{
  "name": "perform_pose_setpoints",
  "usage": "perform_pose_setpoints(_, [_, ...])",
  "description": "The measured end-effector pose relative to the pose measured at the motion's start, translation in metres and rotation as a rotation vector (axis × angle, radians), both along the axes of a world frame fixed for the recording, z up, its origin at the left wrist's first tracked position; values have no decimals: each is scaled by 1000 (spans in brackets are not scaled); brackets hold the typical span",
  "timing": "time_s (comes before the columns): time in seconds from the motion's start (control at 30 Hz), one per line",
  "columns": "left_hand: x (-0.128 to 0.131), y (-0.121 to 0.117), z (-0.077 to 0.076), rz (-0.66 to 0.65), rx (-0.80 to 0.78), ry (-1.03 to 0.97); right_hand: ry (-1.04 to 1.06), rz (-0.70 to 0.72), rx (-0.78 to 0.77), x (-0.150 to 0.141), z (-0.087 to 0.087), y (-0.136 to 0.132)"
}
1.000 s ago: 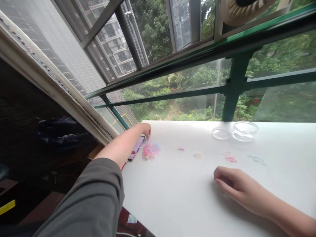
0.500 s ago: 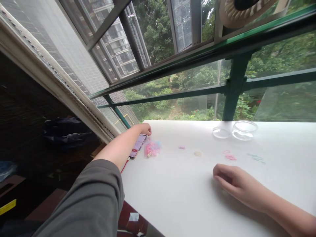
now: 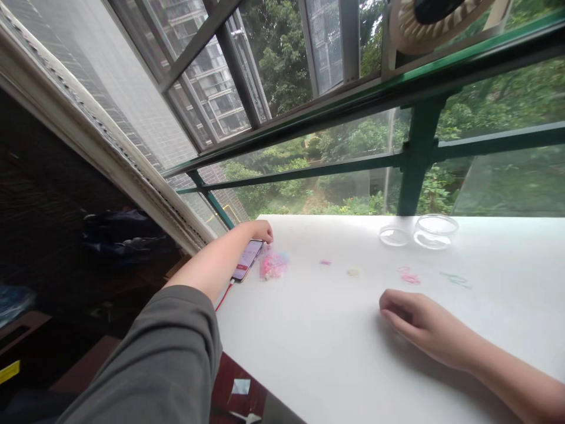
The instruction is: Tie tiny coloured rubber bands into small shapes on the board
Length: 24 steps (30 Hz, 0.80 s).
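My left hand point(image 3: 263, 231) reaches to the table's far left corner, fingers pinched downward just above a clear bag point(image 3: 274, 265) of small pink, white and blue pieces. The bag's top lies at the fingertips; what they pinch is hidden. My right hand point(image 3: 410, 317) rests on its side on the white table, loosely curled, with nothing visible in it. Beyond it lie a small heap of pink loops point(image 3: 409, 275) and some thin green loops point(image 3: 456, 279). Farther left are a pale yellow clump point(image 3: 353, 272) and a small purple-pink clump point(image 3: 325, 262).
A lit phone point(image 3: 247, 261) with a red cable lies under my left forearm. A clear round container point(image 3: 436, 231) and a shallow clear dish point(image 3: 394, 236) stand at the table's back edge. Behind it runs a green railing point(image 3: 415, 159) with windows.
My left hand has shifted slightly right and stays pinched by the bag. My right hand keeps its curled pose. The view has moved a little.
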<state>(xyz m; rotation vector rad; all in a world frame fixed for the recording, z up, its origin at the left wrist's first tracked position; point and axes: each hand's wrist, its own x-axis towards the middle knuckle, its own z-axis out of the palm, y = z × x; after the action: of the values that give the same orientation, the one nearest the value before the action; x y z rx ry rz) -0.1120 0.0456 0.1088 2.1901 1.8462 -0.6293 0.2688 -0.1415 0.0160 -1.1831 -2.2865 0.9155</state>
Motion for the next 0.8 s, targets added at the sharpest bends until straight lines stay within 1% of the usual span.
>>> perform_pose_setpoints(0.3, [3, -4, 3, -3, 19, -7, -15, 11, -14, 1, 6, -2])
perform_pose_setpoints(0.57, [1, -3, -5, 15, -2, -29, -21, 11, -10, 1, -1, 1])
perform_pose_setpoints(0.8, [-4, -2, -6, 9, 20, -76, -28, 9, -20, 2, -3, 1])
